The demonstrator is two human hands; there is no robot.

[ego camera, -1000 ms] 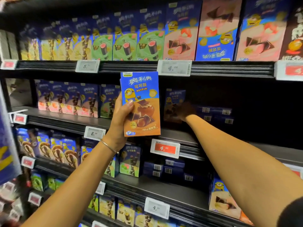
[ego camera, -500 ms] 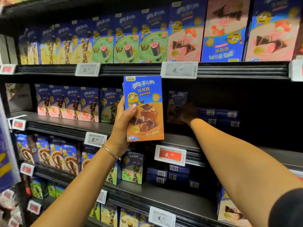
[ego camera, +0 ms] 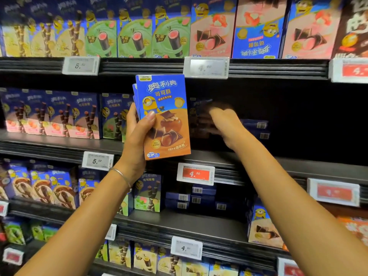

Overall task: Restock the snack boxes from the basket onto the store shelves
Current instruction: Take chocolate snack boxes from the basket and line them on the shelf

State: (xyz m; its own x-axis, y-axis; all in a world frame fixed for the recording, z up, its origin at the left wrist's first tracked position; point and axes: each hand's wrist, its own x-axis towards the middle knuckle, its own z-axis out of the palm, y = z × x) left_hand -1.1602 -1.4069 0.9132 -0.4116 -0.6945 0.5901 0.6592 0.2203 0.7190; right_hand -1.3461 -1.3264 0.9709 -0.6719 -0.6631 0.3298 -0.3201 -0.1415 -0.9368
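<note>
- The left hand [ego camera: 137,140] is nearest, raised in front of the shelves, with a thin bracelet [ego camera: 121,175] on its wrist.
- It grasps a small stack of snack boxes [ego camera: 165,116] upright, with the thumb across the front box. That box is blue on top and caramel-brown below, and the edges of at least 2 more show behind its left side.
- The stack is held in the air before the middle shelf [ego camera: 298,167], not resting on it.
- A red price tag [ego camera: 196,174] reading 4.50 hangs on that shelf's front rail, just below the stack.
- The right hand [ego camera: 223,124] reaches deeper into the same shelf, right of the stack. It is blurred, so I cannot tell whether it grips anything.
- It lies against or just in front of a dark standing box [ego camera: 196,114] in shadow.
- Farther back to the right, flat blue boxes [ego camera: 256,129] lie stacked with barcodes facing out.
- On the shelf above, green boxes [ego camera: 137,36] and pink boxes [ego camera: 211,34] stand in a row.
</note>
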